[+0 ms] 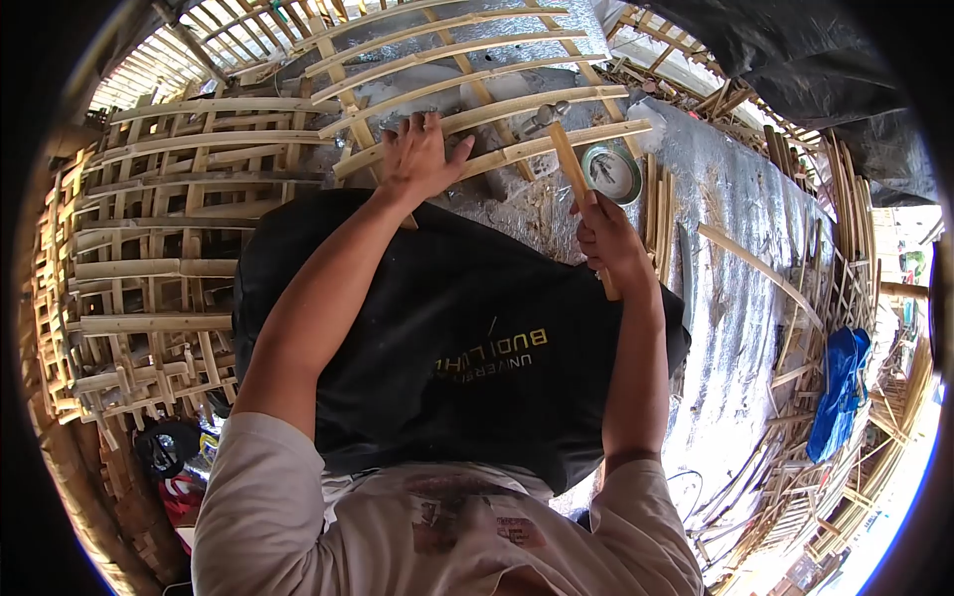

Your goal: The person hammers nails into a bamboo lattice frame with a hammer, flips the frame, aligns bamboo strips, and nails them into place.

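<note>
My left hand (422, 159) lies with spread fingers over a lengthwise slat of a bamboo lattice (477, 84), made of long slats crossed by several strips. The hand presses on the lattice near its closest corner, thumb pointing right. My right hand (611, 238) is closed around the wooden handle of a hammer (568, 159). The metal head of the hammer is over the two nearest slats, right of my left hand. Just beyond my right hand is a round green-rimmed dish (611, 173) with small dark pieces in it, probably nails.
A black cloth with printed lettering (427, 328) covers my lap. Stacked bamboo lattices (189, 219) stand at the left. Silvery sheeting (725, 328) spreads on the right, with a curved bamboo strip (760, 263) on it. A blue plastic bag (840, 392) lies farther right.
</note>
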Demonstrator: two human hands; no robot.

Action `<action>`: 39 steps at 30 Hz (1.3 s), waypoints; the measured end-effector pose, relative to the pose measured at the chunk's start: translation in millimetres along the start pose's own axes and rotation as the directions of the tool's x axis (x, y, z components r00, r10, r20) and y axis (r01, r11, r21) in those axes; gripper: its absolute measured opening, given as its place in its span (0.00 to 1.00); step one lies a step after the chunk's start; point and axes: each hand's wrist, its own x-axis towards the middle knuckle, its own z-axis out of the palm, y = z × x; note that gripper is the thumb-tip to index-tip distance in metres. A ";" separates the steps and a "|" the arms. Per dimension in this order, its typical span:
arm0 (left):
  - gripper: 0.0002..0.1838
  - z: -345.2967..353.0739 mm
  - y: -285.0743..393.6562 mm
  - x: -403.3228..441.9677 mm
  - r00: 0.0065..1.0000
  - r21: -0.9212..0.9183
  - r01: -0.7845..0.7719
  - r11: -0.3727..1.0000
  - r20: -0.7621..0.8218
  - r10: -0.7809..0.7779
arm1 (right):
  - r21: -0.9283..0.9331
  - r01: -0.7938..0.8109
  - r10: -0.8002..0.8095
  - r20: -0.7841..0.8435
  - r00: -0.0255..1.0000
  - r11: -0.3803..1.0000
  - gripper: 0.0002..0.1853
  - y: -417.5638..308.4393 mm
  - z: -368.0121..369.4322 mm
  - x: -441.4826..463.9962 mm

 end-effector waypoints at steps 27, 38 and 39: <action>0.38 -1.2 1.9 -0.1 0.999 0.016 -0.004 1.000 -0.044 0.004 | 0.931 -0.357 -0.061 0.353 0.934 -0.070 0.24 38.1 -13.9 25.7; 0.38 -1.1 1.7 0.4 1.000 0.024 0.002 1.000 -0.018 -0.002 | 0.906 -0.404 -0.088 0.416 0.905 0.121 0.24 45.7 -15.7 39.1; 0.38 -1.4 2.1 1.0 1.000 0.029 0.004 1.000 -0.012 -0.003 | 0.908 -0.393 -0.081 0.407 0.910 0.142 0.24 46.2 -15.3 40.4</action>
